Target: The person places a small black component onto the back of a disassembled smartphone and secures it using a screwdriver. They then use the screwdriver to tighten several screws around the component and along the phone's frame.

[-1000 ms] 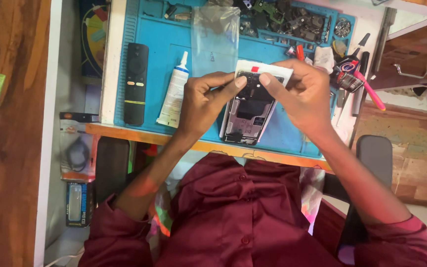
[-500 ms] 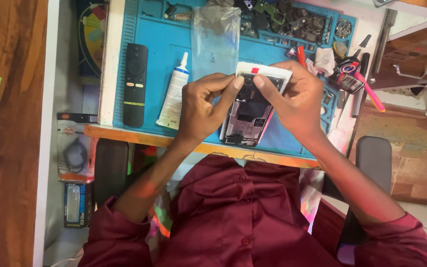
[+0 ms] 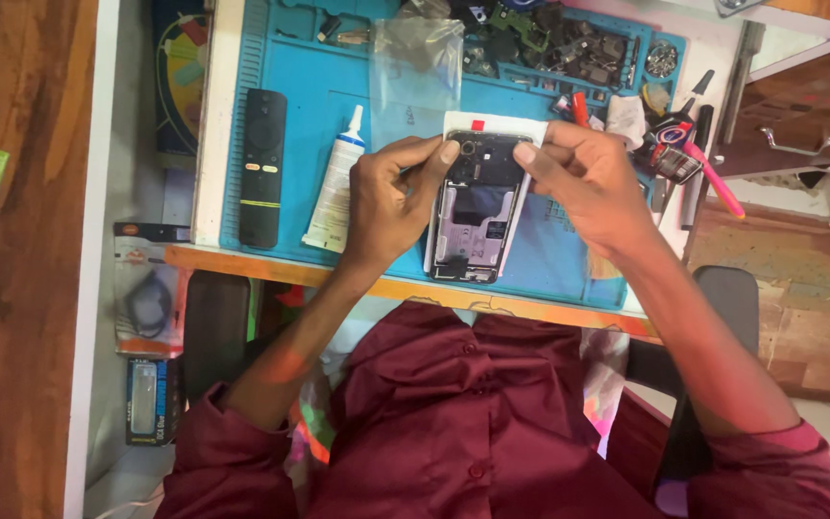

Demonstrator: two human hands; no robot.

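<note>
An opened smartphone [image 3: 473, 216] with its back cover off lies on the blue work mat [image 3: 319, 58], its dark inner parts showing. A white sheet with a red tab [image 3: 492, 123] sits under its far end. My left hand [image 3: 386, 207] grips the phone's left edge, thumb and forefinger pinched near the camera corner. My right hand [image 3: 593, 183] holds the right edge, forefinger touching the top right corner. Both wrists rest over the mat's near edge.
A black remote [image 3: 263, 168] and a white glue tube [image 3: 336, 183] lie left of the phone. A clear plastic bag [image 3: 415, 72] lies behind it. Loose parts [image 3: 559, 48] fill the mat's far trays. Tweezers and a pink-handled tool [image 3: 713, 178] lie at right.
Both hands have slid apart to the phone's side edges, uncovering its inner parts. My fingertips now meet the upper corners instead of covering the middle.
</note>
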